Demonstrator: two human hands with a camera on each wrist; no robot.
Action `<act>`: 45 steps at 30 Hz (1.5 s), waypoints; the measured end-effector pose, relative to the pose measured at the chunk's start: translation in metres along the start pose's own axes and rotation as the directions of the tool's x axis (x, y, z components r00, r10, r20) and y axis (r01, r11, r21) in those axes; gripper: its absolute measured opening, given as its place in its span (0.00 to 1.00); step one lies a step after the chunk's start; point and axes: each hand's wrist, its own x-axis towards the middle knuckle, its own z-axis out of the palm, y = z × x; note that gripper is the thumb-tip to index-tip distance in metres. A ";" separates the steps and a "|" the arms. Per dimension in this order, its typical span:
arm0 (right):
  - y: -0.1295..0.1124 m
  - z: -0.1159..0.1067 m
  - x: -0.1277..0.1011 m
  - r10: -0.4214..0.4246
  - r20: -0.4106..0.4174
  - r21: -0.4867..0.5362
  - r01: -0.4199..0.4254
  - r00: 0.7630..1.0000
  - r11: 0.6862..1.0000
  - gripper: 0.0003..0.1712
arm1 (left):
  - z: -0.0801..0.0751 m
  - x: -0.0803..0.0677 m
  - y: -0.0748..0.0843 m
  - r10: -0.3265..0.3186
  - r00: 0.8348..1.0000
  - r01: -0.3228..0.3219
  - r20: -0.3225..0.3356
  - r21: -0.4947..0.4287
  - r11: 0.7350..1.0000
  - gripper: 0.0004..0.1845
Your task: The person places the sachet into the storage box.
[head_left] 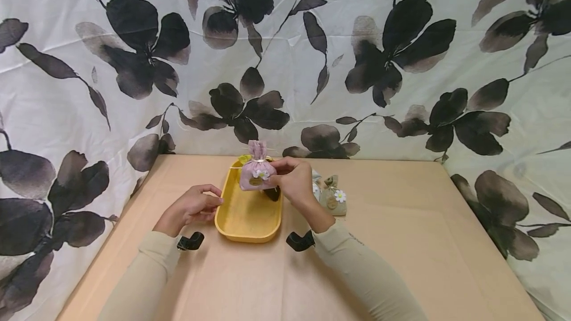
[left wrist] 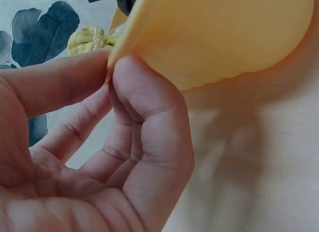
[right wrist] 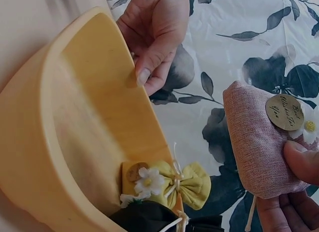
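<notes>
yellow oval tray point(head_left: 241, 222), on the tan table point(head_left: 401, 251) near the flower-print backdrop point(head_left: 134, 63). contents, seen from the right wrist: one yellow-green drawstring pouch point(right wrist: 169, 182) with a daisy and a round tag, lying at the far end; one black pouch point(right wrist: 154, 217) just beside it, partly out of view.

pink drawstring pouch point(head_left: 256, 170), daisy and round gold tag on its front: held above the tray's far end, not resting in it. right hand point(head_left: 292, 180) pinches it, thumb on the front, fingers curled behind.

left hand point(head_left: 192, 207) at the tray's left rim: thumb and fingertips closed on the rim edge, as the left wrist view shows.

outside the tray, right of it on the table: one beige pouch point(head_left: 333, 197) with a daisy, and another pale pouch point(head_left: 316, 185) mostly hidden behind the right hand.
</notes>
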 end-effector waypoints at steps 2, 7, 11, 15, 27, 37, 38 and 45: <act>-0.001 0.002 0.001 0.001 -0.002 -0.012 -0.001 1.000 1.000 0.18 | -0.001 0.000 0.000 0.003 1.000 -0.003 -0.001 -0.001 1.000 0.19; -0.002 0.005 0.002 0.001 0.000 -0.017 -0.001 1.000 1.000 0.17 | -0.001 0.002 0.001 -0.002 1.000 0.002 -0.007 0.002 1.000 0.19; -0.003 0.009 0.003 -0.011 -0.009 -0.014 0.011 1.000 1.000 0.17 | -0.001 0.001 0.000 0.005 1.000 -0.005 -0.010 0.000 1.000 0.19; -0.004 0.013 0.003 0.003 0.003 -0.015 -0.003 1.000 1.000 0.17 | -0.002 -0.001 -0.001 -0.001 1.000 0.001 -0.009 0.000 1.000 0.19; -0.004 0.021 0.004 0.015 0.001 -0.056 -0.015 1.000 0.998 0.17 | -0.001 -0.003 -0.002 0.010 1.000 -0.010 -0.003 -0.003 1.000 0.18; -0.007 0.025 0.003 0.039 0.003 -0.049 -0.039 0.999 0.998 0.16 | 0.000 -0.003 -0.002 0.023 1.000 -0.023 0.008 -0.018 1.000 0.19; -0.008 0.025 0.004 0.039 0.004 -0.050 -0.039 0.999 0.998 0.16 | 0.000 -0.003 -0.002 0.021 1.000 -0.021 0.006 -0.021 1.000 0.19; -0.009 0.030 0.008 0.035 -0.004 -0.065 -0.035 0.999 0.997 0.16 | -0.001 -0.002 -0.002 0.014 1.000 -0.014 0.000 -0.030 0.999 0.19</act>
